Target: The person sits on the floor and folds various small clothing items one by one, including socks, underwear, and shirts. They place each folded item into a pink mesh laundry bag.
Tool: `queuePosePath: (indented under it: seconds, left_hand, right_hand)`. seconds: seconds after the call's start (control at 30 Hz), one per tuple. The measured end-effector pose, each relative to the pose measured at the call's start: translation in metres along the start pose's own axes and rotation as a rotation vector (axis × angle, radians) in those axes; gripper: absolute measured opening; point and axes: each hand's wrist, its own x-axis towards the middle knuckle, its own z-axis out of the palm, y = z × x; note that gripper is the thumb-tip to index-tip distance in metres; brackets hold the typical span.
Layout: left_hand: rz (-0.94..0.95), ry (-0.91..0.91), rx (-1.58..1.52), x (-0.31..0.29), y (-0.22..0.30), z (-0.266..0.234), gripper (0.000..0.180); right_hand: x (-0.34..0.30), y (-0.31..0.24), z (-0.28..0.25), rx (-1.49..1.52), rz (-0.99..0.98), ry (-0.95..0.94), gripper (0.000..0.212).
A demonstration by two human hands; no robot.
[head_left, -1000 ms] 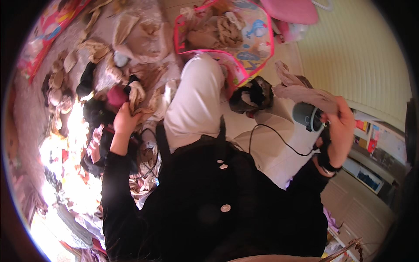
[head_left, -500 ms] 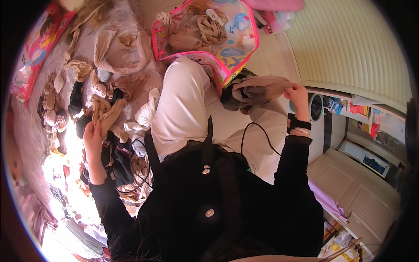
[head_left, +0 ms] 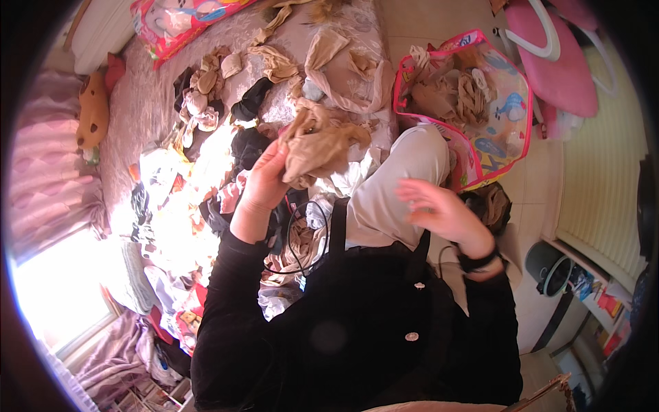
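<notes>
My left hand (head_left: 264, 178) is closed around a bunched tan nylon stocking (head_left: 317, 150), raised above the bedspread. My right hand (head_left: 439, 209) holds nothing; its fingers are apart, somewhat blurred, over my pale-trousered knee (head_left: 384, 213). Black socks (head_left: 252, 99) and rolled tan stockings (head_left: 274, 63) lie scattered just beyond my left hand. Another long beige stocking (head_left: 326, 55) is spread in a loop farther off. Under my right wrist, a dark bundle of hosiery (head_left: 491, 204) lies on the floor, partly hidden.
A clear printed bag with pink edging (head_left: 523, 137) stands right of the bed (head_left: 165, 41), holding more stockings. Strong light washes over a clothes heap (head_left: 185, 206) at left. A dark bin (head_left: 549, 268) and a pink chair (head_left: 549, 62) stand at right. A thin black cable (head_left: 292, 226) loops beside my lap.
My view has turned left. My right hand has let go of the brownish hosiery at right and moved in toward my knee. My left hand has lifted the tan stocking off the pile.
</notes>
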Motion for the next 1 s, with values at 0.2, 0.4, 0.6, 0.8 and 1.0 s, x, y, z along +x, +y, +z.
queuePosePath:
  seconds: [0.2, 0.4, 0.6, 0.8, 1.0]
  left_hand:
    - [-0.051, -0.116, 0.224, -0.027, -0.027, 0.013, 0.02]
    - [0.119, 0.054, -0.331, -0.029, -0.038, -0.038, 0.043]
    - [0.136, 0.188, -0.616, -0.023, -0.04, -0.068, 0.038]
    - [0.352, 0.372, -0.56, -0.017, -0.037, -0.101, 0.03]
    - [0.311, 0.347, -0.438, -0.012, -0.047, -0.141, 0.042]
  right_hand:
    - [0.103, -0.017, 0.059, 0.849, 0.073, 0.2, 0.033]
    - [0.087, -0.04, 0.009, 1.018, -0.176, 0.185, 0.023]
    - [0.066, -0.042, -0.022, 0.873, -0.208, 0.232, 0.021]
    - [0.06, -0.04, -0.011, 0.693, -0.245, 0.506, 0.032]
    - [0.054, -0.045, -0.003, 0.3, -0.341, 0.784, 0.029]
